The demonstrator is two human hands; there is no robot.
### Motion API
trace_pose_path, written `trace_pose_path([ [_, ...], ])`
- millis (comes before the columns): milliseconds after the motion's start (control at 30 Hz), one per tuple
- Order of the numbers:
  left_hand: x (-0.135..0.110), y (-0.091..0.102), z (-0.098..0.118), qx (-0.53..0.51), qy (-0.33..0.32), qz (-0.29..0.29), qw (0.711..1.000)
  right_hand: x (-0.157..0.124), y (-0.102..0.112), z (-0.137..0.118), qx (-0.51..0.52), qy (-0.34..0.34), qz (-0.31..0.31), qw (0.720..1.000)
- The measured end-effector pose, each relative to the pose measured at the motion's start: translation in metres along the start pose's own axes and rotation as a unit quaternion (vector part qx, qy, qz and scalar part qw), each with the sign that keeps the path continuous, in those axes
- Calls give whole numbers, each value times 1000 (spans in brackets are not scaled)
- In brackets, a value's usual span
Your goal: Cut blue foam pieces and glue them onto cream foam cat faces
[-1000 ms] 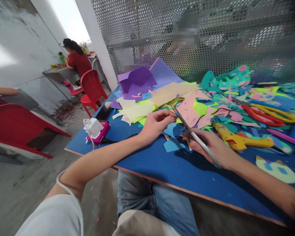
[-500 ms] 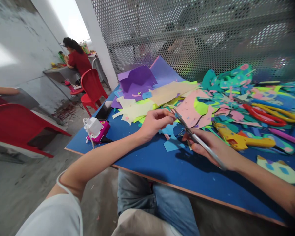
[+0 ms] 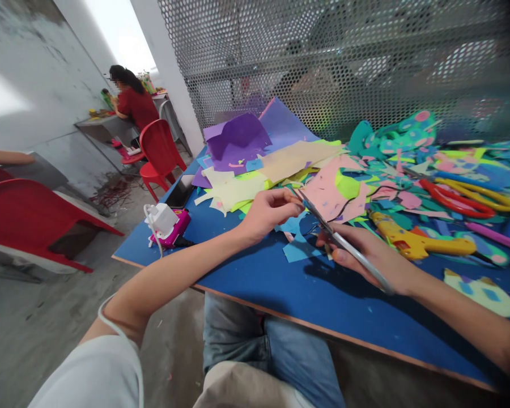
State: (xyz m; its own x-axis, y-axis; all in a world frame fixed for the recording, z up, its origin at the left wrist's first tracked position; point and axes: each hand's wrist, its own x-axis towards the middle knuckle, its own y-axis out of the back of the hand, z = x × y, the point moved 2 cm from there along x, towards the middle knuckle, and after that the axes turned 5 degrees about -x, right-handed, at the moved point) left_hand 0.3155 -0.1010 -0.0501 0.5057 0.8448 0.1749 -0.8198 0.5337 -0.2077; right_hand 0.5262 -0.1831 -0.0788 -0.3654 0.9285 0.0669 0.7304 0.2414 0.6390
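My right hand (image 3: 361,249) is wrapped around a pair of scissors (image 3: 352,252) with a grey handle, its blades slanting up and left. Thumb and fingers pinched, my left hand (image 3: 272,215) holds a small blue piece of craft foam (image 3: 305,205) beside the blade tips. Most of that piece is hidden by the fingertips and blades. Below both hands lies a larger light-blue foam scrap (image 3: 301,248) on the blue table (image 3: 246,277). A pink sheet (image 3: 323,195) with tiny bits on it is just behind the scissors.
Yellow glue gun (image 3: 420,241), red-handled scissors (image 3: 459,201) and a pale cut-out (image 3: 480,292) lie on the right. Purple sheets (image 3: 238,139) and cream sheets (image 3: 297,161) are heaped at the back against a perforated metal panel (image 3: 344,62). A pink power strip (image 3: 174,226) sits left; a person (image 3: 136,105) sits beyond.
The scissors and my right hand have shifted very slightly near the small blue piece. My left hand keeps its pinch, almost in the same place.
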Motion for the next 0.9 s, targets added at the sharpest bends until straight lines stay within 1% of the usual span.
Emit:
trace_pose_path([
  [200,2,-1,1,-7,-20,-13,1000,0,0,1,0,5,1,1000],
  [433,1,-2,4,-6,-15,-12,1000,-1,-1,4,38,-15,-12,999],
  [600,1,0,4,16,-12,-7,1000,-2,-3,3,63,-23,-20,998],
  [800,3,5,1,25,-22,-1,999,0,-1,4,43,-38,0,998],
  [900,3,5,2,28,-25,7,999,0,-2,6,52,-50,2,997],
])
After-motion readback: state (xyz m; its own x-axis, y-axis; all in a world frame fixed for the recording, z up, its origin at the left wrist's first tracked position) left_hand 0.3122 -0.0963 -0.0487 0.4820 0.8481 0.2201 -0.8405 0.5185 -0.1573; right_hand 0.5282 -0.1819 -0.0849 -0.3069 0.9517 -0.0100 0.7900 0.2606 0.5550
